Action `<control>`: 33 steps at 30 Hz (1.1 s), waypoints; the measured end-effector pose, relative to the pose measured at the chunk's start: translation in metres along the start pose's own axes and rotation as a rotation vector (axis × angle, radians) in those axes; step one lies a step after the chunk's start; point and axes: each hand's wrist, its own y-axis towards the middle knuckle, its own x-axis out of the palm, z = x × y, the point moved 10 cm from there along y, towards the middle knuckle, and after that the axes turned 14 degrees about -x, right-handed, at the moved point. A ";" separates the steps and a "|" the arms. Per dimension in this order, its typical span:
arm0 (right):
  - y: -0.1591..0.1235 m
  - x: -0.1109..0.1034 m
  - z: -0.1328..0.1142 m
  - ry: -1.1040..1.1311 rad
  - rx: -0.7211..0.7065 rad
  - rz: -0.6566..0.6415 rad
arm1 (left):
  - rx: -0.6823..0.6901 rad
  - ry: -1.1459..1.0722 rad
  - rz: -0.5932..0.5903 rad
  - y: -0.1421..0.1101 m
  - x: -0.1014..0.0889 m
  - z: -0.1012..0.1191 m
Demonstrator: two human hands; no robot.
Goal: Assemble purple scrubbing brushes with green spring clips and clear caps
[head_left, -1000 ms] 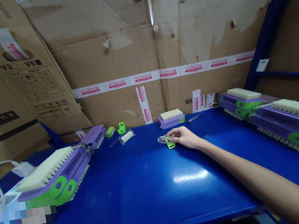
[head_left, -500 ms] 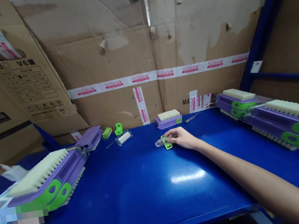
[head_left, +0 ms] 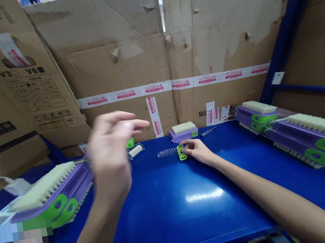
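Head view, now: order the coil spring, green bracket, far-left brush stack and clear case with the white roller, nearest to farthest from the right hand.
1. Green bracket, at the right hand's fingertips.
2. Coil spring, just left of the bracket.
3. Clear case, farther left, near the back.
4. Brush stack, far left.

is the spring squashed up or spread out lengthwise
Spread out lengthwise: the spring reaches out beside the green piece, with gaps showing between its coils.
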 end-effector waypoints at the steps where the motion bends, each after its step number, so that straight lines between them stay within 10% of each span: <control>1: 0.000 -0.003 0.000 0.007 0.011 0.034 | -0.061 0.036 -0.089 0.005 0.017 -0.017; 6: -0.004 -0.004 0.005 0.142 0.121 0.121 | -0.284 0.344 -0.584 0.003 0.114 -0.123; 12: -0.006 0.010 -0.002 0.236 0.112 0.072 | -0.126 0.330 -0.705 -0.010 0.165 -0.134; 24: -0.005 -0.012 0.008 0.056 0.160 0.142 | -0.397 1.238 -0.395 0.042 0.087 -0.192; 33: -0.003 -0.012 0.011 0.041 0.137 0.135 | -0.454 1.295 -0.430 0.050 0.102 -0.191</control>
